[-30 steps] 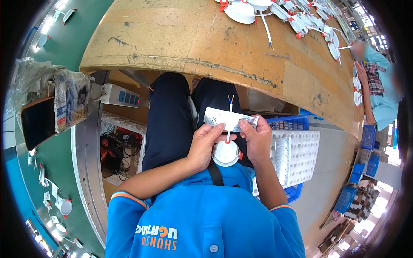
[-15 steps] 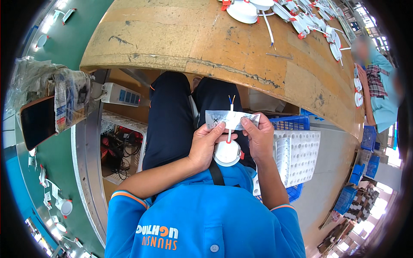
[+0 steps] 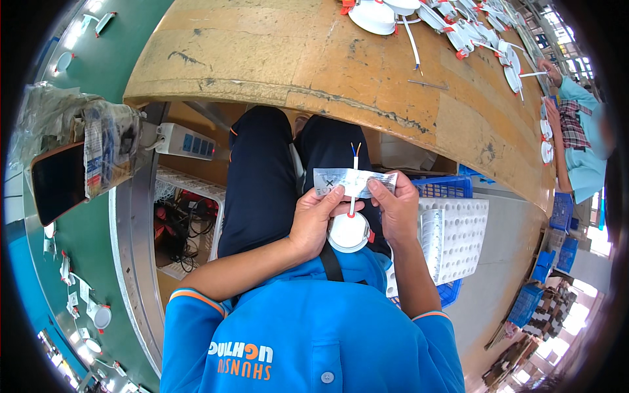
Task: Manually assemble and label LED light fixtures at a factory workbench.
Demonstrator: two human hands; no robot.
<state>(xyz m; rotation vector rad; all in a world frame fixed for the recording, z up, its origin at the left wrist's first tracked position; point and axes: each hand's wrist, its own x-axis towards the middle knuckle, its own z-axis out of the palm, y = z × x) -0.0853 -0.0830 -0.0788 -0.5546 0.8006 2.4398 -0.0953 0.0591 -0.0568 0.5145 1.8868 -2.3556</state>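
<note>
A silvery printed label strip (image 3: pixel 339 177) is stretched between my two hands, lying across the white cable (image 3: pixel 356 162) of a small round downlight (image 3: pixel 348 234). My left hand (image 3: pixel 313 221) pinches the strip's left part between thumb and fingers, with a finger reaching behind the cable. The right end is pinched by my right hand (image 3: pixel 398 208). Against my lap rests the downlight, its white round face up, with red clips at its edge. From the cable's far end, blue and brown wire tips spread apart.
Several more downlights (image 3: pixel 372 16) lie on the worn wooden table (image 3: pixel 282 59) ahead. A white perforated foam tray (image 3: pixel 462 236) stands on a blue crate at right. To the left are a phone (image 3: pixel 59 185), a power strip (image 3: pixel 187 143) and a green conveyor (image 3: pixel 98 262). A co-worker (image 3: pixel 580 137) sits far right.
My hands keep their pinch on the label and have barely shifted. At the far right, the co-worker has raised a hand beside the downlights on the table.
</note>
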